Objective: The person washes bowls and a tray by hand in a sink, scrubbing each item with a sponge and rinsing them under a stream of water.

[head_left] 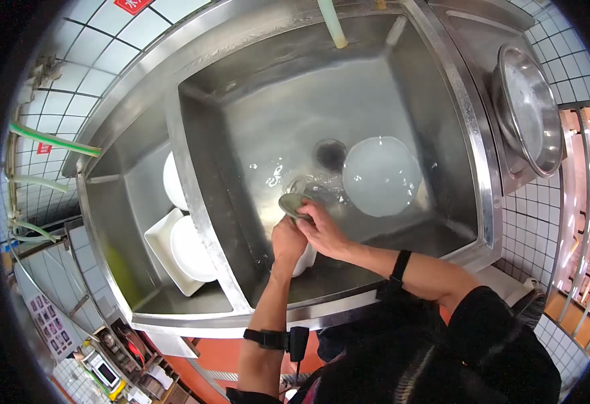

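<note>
Over the large sink basin (308, 87), my two hands are close together at a small grey-green round dish (292, 203). My right hand (325, 234) pinches its near edge, with the thumb and fingers closed on it. Curled right under the dish is my left hand (287, 241), its fingers partly hidden. Part of a white dish (303, 262) shows below my wrists, near the front wall. A large white round plate (382, 176) lies in the water to the right, beside the dark drain (330, 155). Ripples and glints show on the water around my hands.
In the left basin, a white round plate (194, 250) rests on a square white dish (163, 237), with another white plate (174, 180) behind. A steel bowl (529, 111) stands on the right ledge. A pale hose (332, 23) hangs over the back; a metal divider (204, 209) separates the basins.
</note>
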`<state>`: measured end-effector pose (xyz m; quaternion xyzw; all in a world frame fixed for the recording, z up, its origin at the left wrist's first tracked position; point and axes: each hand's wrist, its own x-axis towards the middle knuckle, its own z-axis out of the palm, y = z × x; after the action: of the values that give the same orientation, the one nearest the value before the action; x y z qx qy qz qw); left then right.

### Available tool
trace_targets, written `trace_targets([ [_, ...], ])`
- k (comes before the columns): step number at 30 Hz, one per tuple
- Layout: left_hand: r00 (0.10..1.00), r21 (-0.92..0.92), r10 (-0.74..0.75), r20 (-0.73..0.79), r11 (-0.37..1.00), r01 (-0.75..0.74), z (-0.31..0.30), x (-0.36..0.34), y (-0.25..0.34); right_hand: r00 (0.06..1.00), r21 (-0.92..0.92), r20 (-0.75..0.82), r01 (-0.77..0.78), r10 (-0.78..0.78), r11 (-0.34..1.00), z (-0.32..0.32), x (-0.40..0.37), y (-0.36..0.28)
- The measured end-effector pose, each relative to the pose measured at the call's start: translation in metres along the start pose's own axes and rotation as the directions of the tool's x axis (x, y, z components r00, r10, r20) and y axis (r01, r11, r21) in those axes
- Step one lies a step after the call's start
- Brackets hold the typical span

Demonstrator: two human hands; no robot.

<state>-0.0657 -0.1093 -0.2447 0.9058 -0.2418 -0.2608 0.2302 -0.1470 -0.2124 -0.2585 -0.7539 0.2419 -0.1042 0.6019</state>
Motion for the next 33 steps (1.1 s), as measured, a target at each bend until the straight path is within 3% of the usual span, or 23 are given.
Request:
trace_targets([
  [2, 1.000, -0.021, 0.009, 0.011, 1.000, -0.009, -0.002, -0.016, -0.002, 0.996, 0.101, 0.087, -0.003, -0.006, 0.995, -0.005, -0.010, -0.002],
  [4, 0.996, -0.016, -0.029, 0.083, 0.999, 0.031, -0.025, -0.033, 0.022, 0.997, 0.051, 0.058, 0.045, -0.048, 0.998, -0.004, -0.004, 0.011],
  [6, 0.985, -0.045, -0.115, 0.125, 0.992, 0.122, -0.029, -0.042, 0.027, 0.922, 0.230, 0.194, -0.374, 0.334, 0.898, -0.012, 0.016, 0.019],
  [8, 0.991, -0.260, -0.027, 0.130, 0.964, 0.061, -0.025, -0.050, 0.021, 0.886, 0.054, 0.280, -0.399, 0.370, 0.915, -0.023, 0.041, 0.029],
  [10, 0.988, -0.287, 0.008, 0.155, 0.957, 0.038, -0.027, -0.051, 0.020, 0.831, -0.010, 0.315, -0.480, 0.459, 0.877, -0.014, 0.064, 0.046],
  [12, 0.959, -0.257, 0.057, 0.276, 0.966, 0.016, -0.032, -0.055, 0.014, 0.794, -0.061, 0.369, -0.498, 0.483, 0.865, -0.011, 0.081, 0.049],
  [14, 0.947, -0.280, 0.011, 0.321, 0.956, 0.083, -0.037, -0.056, 0.006, 0.749, -0.116, 0.421, -0.515, 0.512, 0.849, -0.007, 0.082, 0.043],
  [16, 0.921, -0.354, -0.013, 0.389, 0.921, 0.162, -0.038, -0.056, -0.008, 0.634, -0.310, 0.381, -0.598, 0.673, 0.739, -0.013, 0.082, 0.019],
  [17, 0.929, -0.403, 0.053, 0.366, 0.909, 0.107, -0.035, -0.058, -0.016, 0.570, -0.170, 0.476, -0.688, 0.670, 0.706, -0.012, 0.083, 0.030],
  [21, 0.943, -0.438, 0.017, 0.331, 0.888, 0.138, -0.035, -0.064, -0.028, 0.553, -0.147, 0.509, -0.699, 0.659, 0.700, -0.015, 0.073, 0.022],
  [23, 0.943, -0.453, 0.041, 0.329, 0.884, 0.119, -0.040, -0.066, -0.037, 0.464, -0.020, 0.407, -0.857, 0.787, 0.515, -0.020, 0.062, 0.014],
  [26, 0.917, -0.425, 0.107, 0.384, 0.902, 0.073, -0.042, -0.059, -0.038, 0.420, 0.047, 0.275, -0.904, 0.865, 0.424, -0.030, 0.048, 0.007],
  [27, 0.919, -0.433, 0.101, 0.382, 0.898, 0.081, -0.042, -0.059, -0.039, 0.487, 0.123, 0.277, -0.873, 0.828, 0.472, -0.040, 0.042, -0.001],
  [28, 0.895, -0.404, 0.085, 0.438, 0.908, 0.111, -0.043, -0.055, -0.040, 0.486, 0.113, 0.276, -0.873, 0.829, 0.474, -0.040, 0.038, 0.001],
  [30, 0.868, -0.381, 0.072, 0.492, 0.914, 0.140, -0.044, -0.054, -0.040, 0.554, 0.170, 0.043, -0.824, 0.831, 0.540, -0.040, 0.025, 0.002],
  [31, 0.882, -0.373, 0.083, 0.464, 0.921, 0.110, -0.044, -0.054, -0.039, 0.556, 0.163, 0.039, -0.823, 0.830, 0.544, -0.038, 0.020, 0.001],
  [33, 0.897, -0.362, 0.093, 0.432, 0.929, 0.078, -0.045, -0.054, -0.034, 0.613, 0.122, -0.220, -0.755, 0.759, 0.645, -0.028, 0.011, -0.003],
])
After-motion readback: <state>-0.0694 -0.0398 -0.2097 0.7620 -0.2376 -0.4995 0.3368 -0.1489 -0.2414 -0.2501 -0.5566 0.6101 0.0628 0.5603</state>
